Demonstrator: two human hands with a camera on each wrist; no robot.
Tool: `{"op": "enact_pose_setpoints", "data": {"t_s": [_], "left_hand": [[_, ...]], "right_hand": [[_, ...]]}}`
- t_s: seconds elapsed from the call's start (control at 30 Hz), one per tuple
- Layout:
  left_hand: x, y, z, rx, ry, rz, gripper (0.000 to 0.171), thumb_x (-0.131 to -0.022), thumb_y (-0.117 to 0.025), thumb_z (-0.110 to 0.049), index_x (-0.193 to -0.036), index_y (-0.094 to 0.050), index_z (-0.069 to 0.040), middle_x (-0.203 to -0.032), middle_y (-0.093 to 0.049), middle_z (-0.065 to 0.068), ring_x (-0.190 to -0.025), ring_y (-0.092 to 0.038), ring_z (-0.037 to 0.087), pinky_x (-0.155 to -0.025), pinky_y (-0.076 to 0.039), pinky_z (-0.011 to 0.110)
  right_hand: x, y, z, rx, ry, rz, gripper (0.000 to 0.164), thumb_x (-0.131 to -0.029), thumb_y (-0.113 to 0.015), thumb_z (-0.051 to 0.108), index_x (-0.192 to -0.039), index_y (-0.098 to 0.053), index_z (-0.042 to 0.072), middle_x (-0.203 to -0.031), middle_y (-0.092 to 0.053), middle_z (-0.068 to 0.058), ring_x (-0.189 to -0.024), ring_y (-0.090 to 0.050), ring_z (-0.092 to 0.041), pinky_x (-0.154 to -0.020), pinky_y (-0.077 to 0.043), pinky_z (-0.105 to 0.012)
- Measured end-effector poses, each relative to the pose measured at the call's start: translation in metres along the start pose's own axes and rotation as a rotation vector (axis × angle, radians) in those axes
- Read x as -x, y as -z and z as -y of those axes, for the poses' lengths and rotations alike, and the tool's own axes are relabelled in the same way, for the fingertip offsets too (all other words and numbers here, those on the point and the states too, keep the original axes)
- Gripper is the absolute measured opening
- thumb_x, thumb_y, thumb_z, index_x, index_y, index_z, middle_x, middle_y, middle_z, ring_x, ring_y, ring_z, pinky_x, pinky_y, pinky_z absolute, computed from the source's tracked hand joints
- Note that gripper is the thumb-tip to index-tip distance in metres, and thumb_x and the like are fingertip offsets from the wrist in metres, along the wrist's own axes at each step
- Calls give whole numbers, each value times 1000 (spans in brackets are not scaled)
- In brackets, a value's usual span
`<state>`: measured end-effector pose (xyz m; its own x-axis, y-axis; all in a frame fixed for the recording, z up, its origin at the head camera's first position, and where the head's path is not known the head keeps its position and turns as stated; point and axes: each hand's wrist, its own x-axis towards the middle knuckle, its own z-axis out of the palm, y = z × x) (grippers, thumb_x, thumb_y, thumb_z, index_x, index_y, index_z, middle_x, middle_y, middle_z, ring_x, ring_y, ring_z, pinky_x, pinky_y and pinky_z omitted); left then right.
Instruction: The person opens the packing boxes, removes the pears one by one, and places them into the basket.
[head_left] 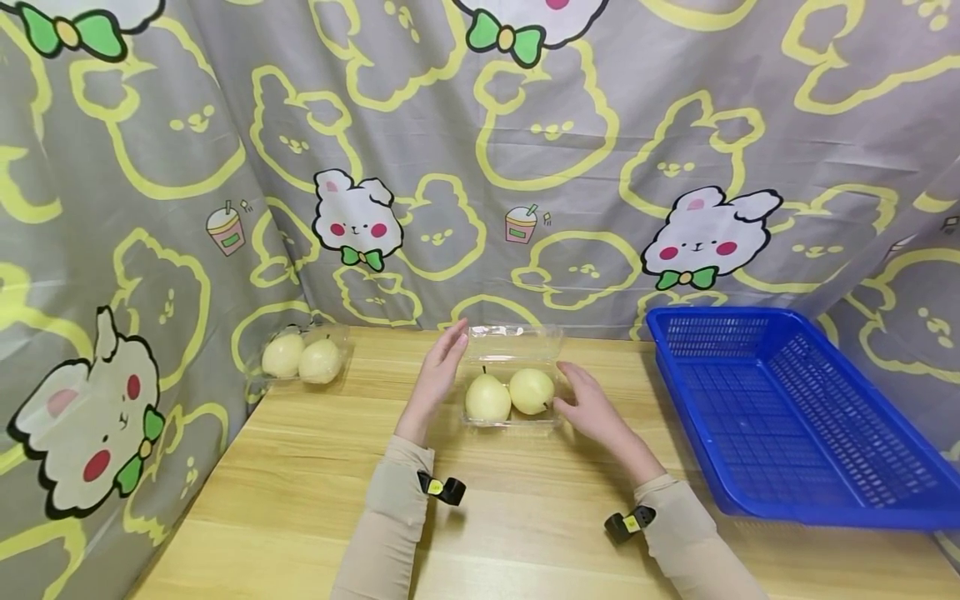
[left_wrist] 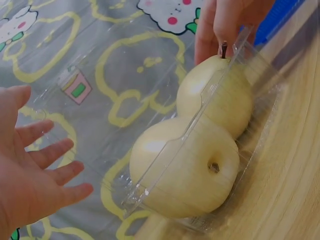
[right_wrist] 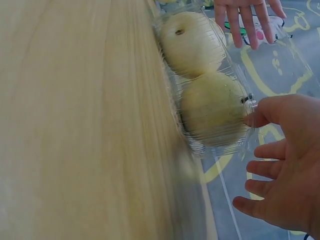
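Observation:
A clear plastic clamshell box (head_left: 513, 423) sits on the table with its lid (head_left: 513, 343) raised at the back. Inside lie two pale yellow pears, a left pear (head_left: 487, 402) and a right pear (head_left: 532, 392) whose stem points to the front right. My left hand (head_left: 441, 367) is beside the box's left side, fingers spread and apart from the pears (left_wrist: 185, 165) in the left wrist view. At the right end is my right hand (right_wrist: 290, 160), fingers extended, its thumb tip at the box rim by a pear stem; whether it presses the rim I cannot tell.
Another clear box (head_left: 341, 375) with two pears stands at the table's back left. A large blue plastic basket (head_left: 697, 433) occupies the right side. Behind the wooden table (head_left: 300, 500) hangs a grey patterned curtain (head_left: 450, 125).

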<state>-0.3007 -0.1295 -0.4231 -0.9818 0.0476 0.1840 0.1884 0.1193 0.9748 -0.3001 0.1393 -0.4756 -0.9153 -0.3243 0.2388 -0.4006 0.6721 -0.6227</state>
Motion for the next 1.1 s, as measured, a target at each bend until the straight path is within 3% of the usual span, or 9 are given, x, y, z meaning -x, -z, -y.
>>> {"op": "enact_pose_setpoints", "data": {"t_s": [0.3, 0.73, 1.1], "left_hand": [[-9, 7, 8, 37, 6, 77, 55, -106, -36, -33, -154, -25, -11, -161, -25, 15, -150, -23, 32, -124, -16, 49], [-19, 10, 27, 31, 35, 127, 62, -103, -33, -48, -157, -15, -25, -164, -15, 10, -152, -16, 31, -122, -14, 57], [-19, 8, 39, 24, 87, 158, 62, -103, -32, -48, -158, -5, -33, -165, -5, 12, -152, -11, 34, -120, -13, 62]], "right_hand": [[1, -3, -3, -10, -17, 62, 72, -88, -58, 17, -150, -29, -5, -155, -29, -28, -145, -24, -47, -119, -21, -59], [0, -6, -4, -28, -11, 78, 77, -87, -59, 19, -152, -24, -2, -159, -25, -24, -147, -20, -44, -120, -19, -56], [1, -5, -3, -33, -14, 94, 76, -89, -57, 18, -152, -23, -4, -159, -24, -24, -147, -18, -45, -120, -19, -57]]}}
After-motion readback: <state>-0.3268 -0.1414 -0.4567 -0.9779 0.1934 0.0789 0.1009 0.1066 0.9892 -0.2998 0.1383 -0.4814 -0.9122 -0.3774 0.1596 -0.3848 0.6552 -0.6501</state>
